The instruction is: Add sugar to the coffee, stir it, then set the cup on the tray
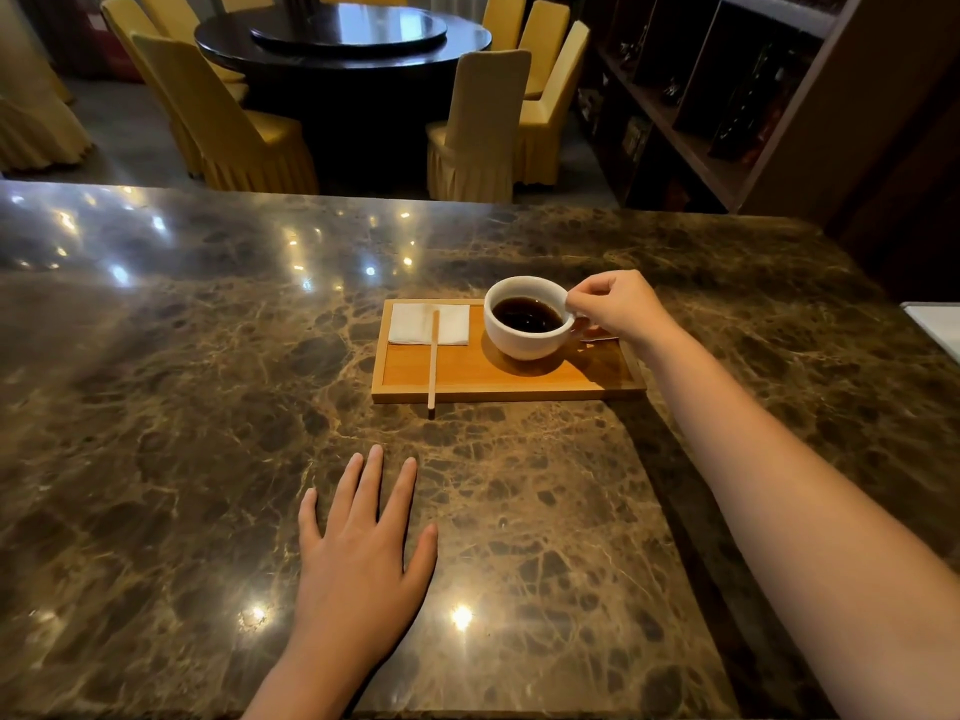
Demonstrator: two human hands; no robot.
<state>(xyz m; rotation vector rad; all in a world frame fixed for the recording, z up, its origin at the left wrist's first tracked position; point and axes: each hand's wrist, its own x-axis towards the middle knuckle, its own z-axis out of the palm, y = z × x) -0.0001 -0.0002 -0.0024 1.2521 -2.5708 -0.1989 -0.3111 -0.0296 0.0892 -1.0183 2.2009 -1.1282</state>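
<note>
A white cup (524,341) of dark coffee stands on the right part of a wooden tray (467,374). My right hand (615,306) pinches the cup's handle at its right side. On the tray's left lies a white napkin (410,324) with a thin wooden stir stick (433,356) across it, the stick's near end poking over the tray's front edge. My left hand (363,543) rests flat on the marble counter, fingers spread, well in front of the tray. Something thin and shiny (597,336) shows under my right hand; I cannot tell what it is.
The brown marble counter (182,381) stretches wide to the left and front. Beyond its far edge stand yellow-covered chairs (483,127) and a dark round table (343,39). Wooden shelves (727,96) are at the back right. A white object (935,324) sits at the right edge.
</note>
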